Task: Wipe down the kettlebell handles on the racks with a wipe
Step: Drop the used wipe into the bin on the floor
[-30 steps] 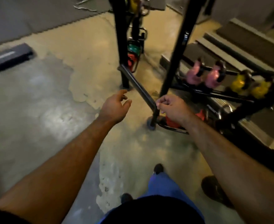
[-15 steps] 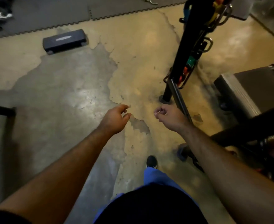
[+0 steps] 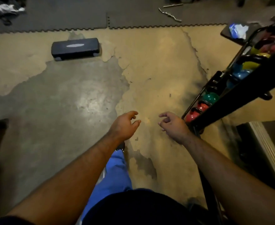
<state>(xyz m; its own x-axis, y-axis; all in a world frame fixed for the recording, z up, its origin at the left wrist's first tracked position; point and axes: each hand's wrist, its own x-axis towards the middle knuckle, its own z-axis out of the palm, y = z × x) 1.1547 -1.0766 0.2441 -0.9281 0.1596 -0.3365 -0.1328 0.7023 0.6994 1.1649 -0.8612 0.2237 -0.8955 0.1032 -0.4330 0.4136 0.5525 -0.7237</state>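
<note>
Hands reach out over the worn concrete floor (image 3: 84, 98): my left hand (image 3: 123, 125) and right hand (image 3: 172, 123) both hang with fingers loosely curled, holding nothing. The kettlebell rack (image 3: 240, 88) stands at right, just beside my right hand, with red kettlebells (image 3: 198, 110) nearest. A black step platform (image 3: 75, 48) lies far left.
</note>
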